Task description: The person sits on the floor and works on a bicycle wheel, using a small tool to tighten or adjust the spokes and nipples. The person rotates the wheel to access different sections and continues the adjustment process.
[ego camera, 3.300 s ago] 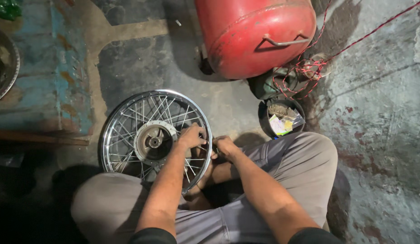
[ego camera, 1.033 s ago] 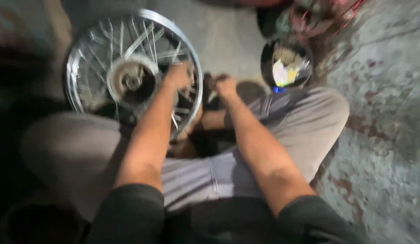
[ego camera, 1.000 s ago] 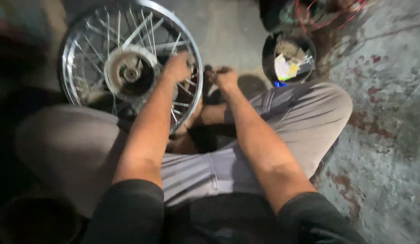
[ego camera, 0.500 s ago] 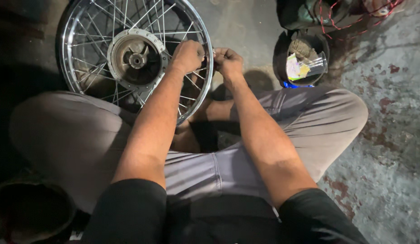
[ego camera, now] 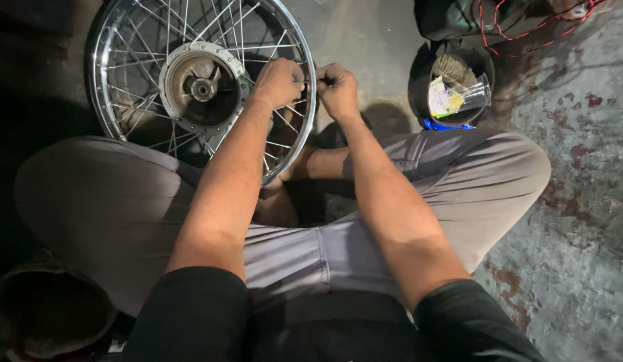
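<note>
A chrome spoked wheel (ego camera: pixel 124 127) with a metal hub (ego camera: pixel 201 87) leans against my left knee on the floor. My left hand (ego camera: pixel 279 80) is closed around the spokes just inside the rim on the wheel's right side. My right hand (ego camera: pixel 337 88) is a fist against the outside of the same stretch of rim, pinching something small that I cannot make out. I sit cross-legged in grey trousers (ego camera: pixel 338 241).
A black bowl (ego camera: pixel 452 87) holding a brush and a clear plastic packet stands at the upper right, with red wire (ego camera: pixel 519 33) behind it. A dark round container (ego camera: pixel 43 315) is at the lower left. The concrete floor (ego camera: pixel 579 201) is stained.
The view has tilted down and steadied, so the wheel sits higher in frame. Both hands stay at the same spot on the rim. The red tank has left the view.
</note>
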`<state>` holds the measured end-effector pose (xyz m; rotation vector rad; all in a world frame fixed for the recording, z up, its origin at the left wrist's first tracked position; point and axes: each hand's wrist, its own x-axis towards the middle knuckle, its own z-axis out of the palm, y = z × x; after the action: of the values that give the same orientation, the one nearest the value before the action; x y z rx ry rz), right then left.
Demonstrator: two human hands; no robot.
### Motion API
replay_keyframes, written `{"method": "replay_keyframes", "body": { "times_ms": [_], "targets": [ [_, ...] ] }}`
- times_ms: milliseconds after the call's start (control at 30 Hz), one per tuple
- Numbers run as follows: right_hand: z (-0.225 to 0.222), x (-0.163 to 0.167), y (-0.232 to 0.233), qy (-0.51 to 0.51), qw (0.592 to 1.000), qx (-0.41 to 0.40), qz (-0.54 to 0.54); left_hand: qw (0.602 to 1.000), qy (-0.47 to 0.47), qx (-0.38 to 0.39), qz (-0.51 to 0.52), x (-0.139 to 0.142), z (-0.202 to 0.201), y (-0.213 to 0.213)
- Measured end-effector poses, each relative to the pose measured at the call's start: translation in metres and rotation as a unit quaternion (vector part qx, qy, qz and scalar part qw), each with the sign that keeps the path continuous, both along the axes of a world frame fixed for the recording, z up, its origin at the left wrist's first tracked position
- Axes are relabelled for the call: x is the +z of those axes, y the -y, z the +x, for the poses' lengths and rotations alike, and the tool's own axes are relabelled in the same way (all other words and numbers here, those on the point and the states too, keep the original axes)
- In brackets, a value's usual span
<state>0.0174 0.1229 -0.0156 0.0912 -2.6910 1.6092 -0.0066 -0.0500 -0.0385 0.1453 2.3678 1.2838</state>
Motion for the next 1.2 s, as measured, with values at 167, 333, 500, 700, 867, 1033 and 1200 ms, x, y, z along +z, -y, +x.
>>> {"method": "replay_keyframes", "body": {
  "times_ms": [167,333,500,700,867,1033,1200],
  "targets": [
    [-0.004,0.002,0.005,0.121,0.988,-0.067,-0.065,0.999,0.033,0.022,0.018,0.004,0.001,0.001],
    [-0.011,0.006,0.008,0.092,0.993,-0.036,-0.068,1.000,0.013,0.027,-0.005,0.005,-0.003,0.005],
    [-0.017,0.017,0.006,0.123,0.989,-0.026,-0.079,1.000,-0.011,0.011,-0.013,0.016,-0.012,0.003],
    [-0.023,0.020,0.007,0.164,0.964,-0.026,-0.210,0.995,0.090,0.027,0.013,0.027,-0.015,0.005],
    [-0.025,0.011,0.007,0.281,0.920,-0.095,-0.254,0.999,-0.040,0.016,0.005,0.010,-0.021,-0.002],
    [-0.034,0.014,0.011,0.311,0.923,-0.122,-0.191,0.999,0.030,0.025,0.014,0.016,-0.032,0.000],
    [-0.037,0.022,0.002,0.315,0.910,-0.110,-0.245,0.998,0.044,0.026,0.024,0.039,-0.034,-0.002]
  ]
}}
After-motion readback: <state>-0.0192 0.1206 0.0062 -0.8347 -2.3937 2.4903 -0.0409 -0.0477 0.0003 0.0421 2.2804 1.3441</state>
